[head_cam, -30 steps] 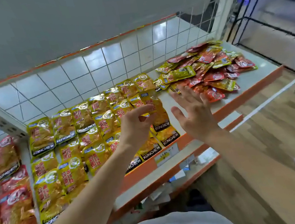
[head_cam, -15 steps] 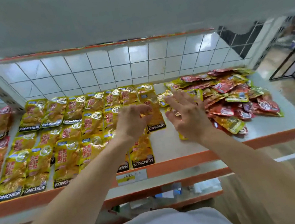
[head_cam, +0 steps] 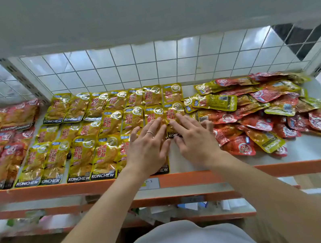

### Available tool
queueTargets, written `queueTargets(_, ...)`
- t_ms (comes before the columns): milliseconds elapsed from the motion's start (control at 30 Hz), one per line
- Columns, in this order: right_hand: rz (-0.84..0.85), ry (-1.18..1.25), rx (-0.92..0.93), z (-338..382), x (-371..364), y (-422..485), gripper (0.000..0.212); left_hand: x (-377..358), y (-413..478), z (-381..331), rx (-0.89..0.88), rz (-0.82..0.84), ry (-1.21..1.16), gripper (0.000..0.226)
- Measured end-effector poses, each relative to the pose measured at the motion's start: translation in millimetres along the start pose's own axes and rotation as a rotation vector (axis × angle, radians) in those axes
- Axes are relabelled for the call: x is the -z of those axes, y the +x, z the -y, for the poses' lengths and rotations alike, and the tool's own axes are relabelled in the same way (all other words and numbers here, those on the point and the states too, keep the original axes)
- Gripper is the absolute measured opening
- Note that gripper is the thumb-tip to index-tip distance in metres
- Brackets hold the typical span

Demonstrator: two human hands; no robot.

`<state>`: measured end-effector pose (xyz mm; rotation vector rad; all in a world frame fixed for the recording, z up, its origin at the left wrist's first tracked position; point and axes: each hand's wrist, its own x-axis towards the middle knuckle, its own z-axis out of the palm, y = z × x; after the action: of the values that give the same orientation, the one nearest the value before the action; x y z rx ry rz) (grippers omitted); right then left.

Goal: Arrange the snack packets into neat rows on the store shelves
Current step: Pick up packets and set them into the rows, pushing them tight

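Yellow KONCHEW snack packets (head_cam: 101, 129) lie flat in 3 overlapping rows on the shelf (head_cam: 186, 177); a jumbled red-and-yellow packet heap (head_cam: 259, 109) lies just beside them at right

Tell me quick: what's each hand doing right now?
Left hand: open, flat on the yellow packets.
Right hand: open, fingertips on the same packets.

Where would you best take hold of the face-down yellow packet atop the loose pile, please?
Pinch the packet by its right end seam, coming from above-right with the right hand. It lies flat atop the pile, uncovered, and that end seems to overhang red packets.
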<state>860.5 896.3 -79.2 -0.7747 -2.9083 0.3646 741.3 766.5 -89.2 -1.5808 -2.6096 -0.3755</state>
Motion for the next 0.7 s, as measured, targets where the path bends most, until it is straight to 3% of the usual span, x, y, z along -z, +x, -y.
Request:
queueTargets(133,-0.080,-0.050,-0.067,7.4,-7.8,-7.8,0.050,-2.9,0.4,0.9,0.053,-0.005,-0.061,0.058)
queueTargets(533,-0.034,-0.132,-0.056,10.2,-8.9,-7.5,0.058,-5.6,-1.1,-1.0,0.062,-0.074,-0.056,0.054)
queueTargets(700,-0.088,-0.106,-0.047,10.4,-9.4,-9.1,0.057,-4.0,-3.7,0.0,0.069,-0.093,-0.036,0.056)
